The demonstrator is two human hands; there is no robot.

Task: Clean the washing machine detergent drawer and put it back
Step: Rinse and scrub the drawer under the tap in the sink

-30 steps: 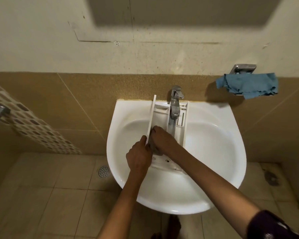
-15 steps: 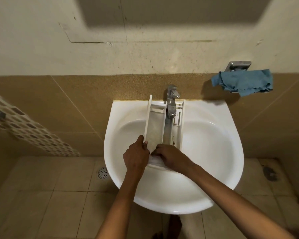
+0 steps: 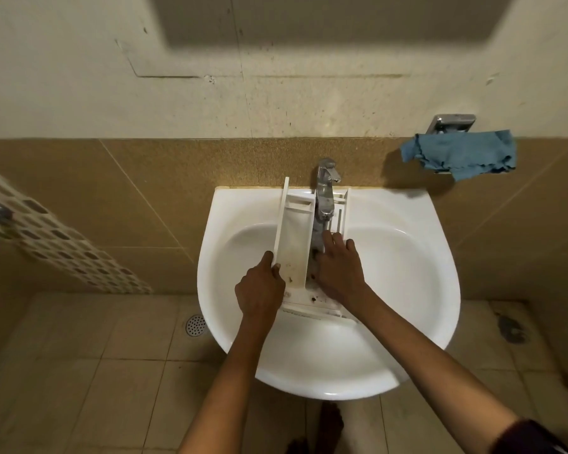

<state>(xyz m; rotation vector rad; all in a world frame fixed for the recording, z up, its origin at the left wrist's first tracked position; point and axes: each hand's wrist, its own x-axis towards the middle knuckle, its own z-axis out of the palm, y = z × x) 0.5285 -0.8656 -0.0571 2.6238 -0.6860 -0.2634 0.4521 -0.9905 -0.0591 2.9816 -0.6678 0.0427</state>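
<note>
Scrubbing the detergent drawer (image 3: 297, 253) in the sink (image 3: 407, 273), under the tap (image 3: 325, 194).

Lies lengthwise from near rim to tap, front panel nearest. Left hand (image 3: 261, 290) grips left wall; right hand (image 3: 340, 273) spread flat in right compartment, whether over a pad cannot be told. Brown specks remain: probably calls for more rubbing, then rinsing.

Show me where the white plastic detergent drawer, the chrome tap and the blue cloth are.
white plastic detergent drawer (image 3: 292, 244): head view, stained left compartment floor.
chrome tap (image 3: 324, 194): head view, upright body.
blue cloth (image 3: 463, 153): head view, middle of fabric.
</note>
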